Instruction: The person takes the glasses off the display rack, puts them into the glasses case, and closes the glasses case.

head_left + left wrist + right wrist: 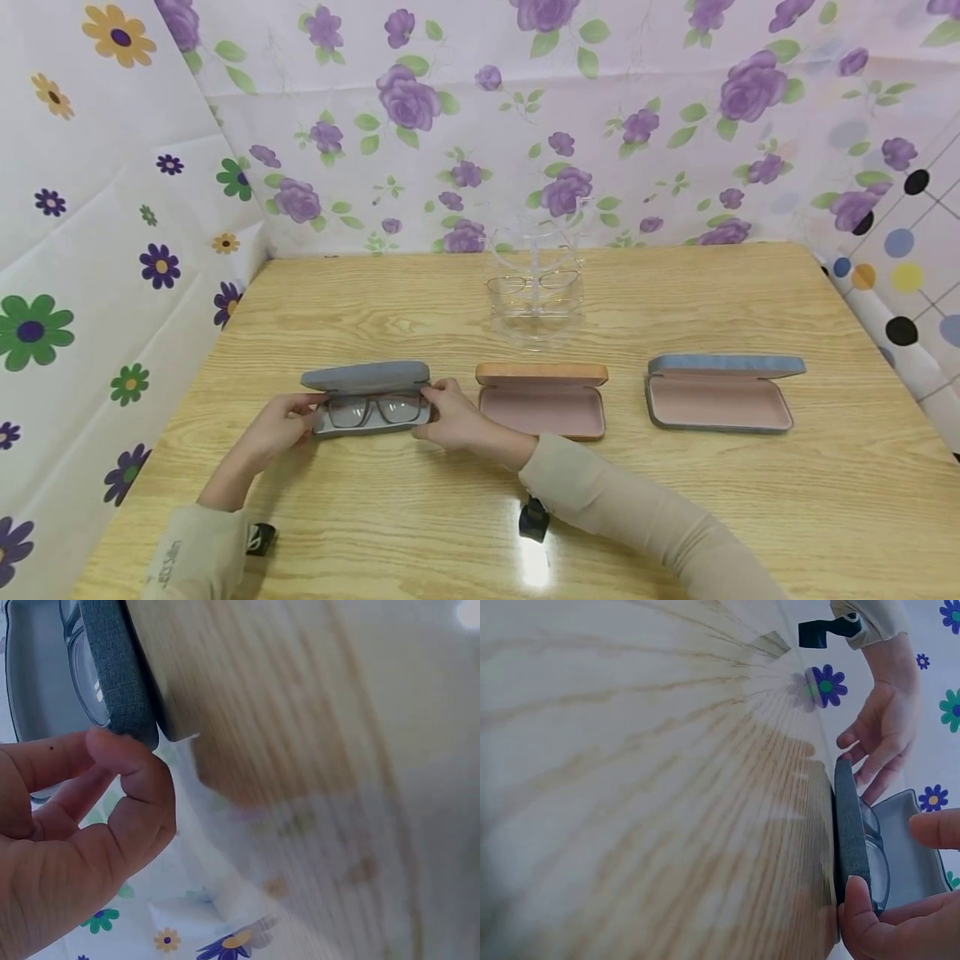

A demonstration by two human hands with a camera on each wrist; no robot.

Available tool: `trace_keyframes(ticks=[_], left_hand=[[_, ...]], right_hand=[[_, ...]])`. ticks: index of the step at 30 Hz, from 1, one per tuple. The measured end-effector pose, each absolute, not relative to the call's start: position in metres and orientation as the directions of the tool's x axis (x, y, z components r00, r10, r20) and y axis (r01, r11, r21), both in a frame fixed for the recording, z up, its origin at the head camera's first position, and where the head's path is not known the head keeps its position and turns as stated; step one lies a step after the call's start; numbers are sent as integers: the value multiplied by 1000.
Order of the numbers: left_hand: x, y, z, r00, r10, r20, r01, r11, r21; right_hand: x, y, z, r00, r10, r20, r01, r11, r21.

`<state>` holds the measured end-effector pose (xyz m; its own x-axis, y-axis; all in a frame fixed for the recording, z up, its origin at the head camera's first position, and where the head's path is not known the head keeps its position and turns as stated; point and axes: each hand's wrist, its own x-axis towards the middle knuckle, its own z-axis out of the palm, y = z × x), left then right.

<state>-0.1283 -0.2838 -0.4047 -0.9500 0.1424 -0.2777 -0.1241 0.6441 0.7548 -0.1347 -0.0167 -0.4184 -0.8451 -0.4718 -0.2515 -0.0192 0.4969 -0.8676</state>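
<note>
A grey-blue glasses case [365, 376] stands with its lid raised at the left of the table. Inside its base lies a pair of dark-framed glasses [375, 410], its lenses facing the front. My left hand [281, 427] grips the case's left end, its thumb at the front corner in the left wrist view. At the opposite end, my right hand [455, 419] holds the case, thumb on the front wall and a finger by the lid. An orange glasses case [542, 373] with a pink lining lies open just beyond the right hand.
Further right sits an open blue glasses case [726, 364], also lined in pink. A clear display stand [535, 312] at the back bears thin-framed glasses [534, 282]. Flowered cloth [405, 100] hangs behind the wooden table [375, 508].
</note>
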Motion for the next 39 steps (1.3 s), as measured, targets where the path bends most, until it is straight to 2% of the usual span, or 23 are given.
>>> trace_keyframes(ticks=[6,12,17,27,39], left_hand=[[-124,-286,-401,-957,146,-249,-113,604,789],[-120,-289,-394,-977,67,-205,-140,522,841],[-125,-287,-392,-969,43,-243,-192,487,852],[-134,-279,-390,-952,58,-300,-232,500,834],[-139,-275,-393,-949,62,-309,-228,544,808]], right_hand=[[-132,-13,-418,-869,-435,-235,15,452,-892],[-126,-13,-416,-883,-391,-258,155,277,-948],[-129,-16,-414,-896,-340,-284,233,183,-955],[-141,-25,-412,-914,-314,-258,210,180,-961],[-154,-34,-412,-893,-311,-324,270,206,-941]])
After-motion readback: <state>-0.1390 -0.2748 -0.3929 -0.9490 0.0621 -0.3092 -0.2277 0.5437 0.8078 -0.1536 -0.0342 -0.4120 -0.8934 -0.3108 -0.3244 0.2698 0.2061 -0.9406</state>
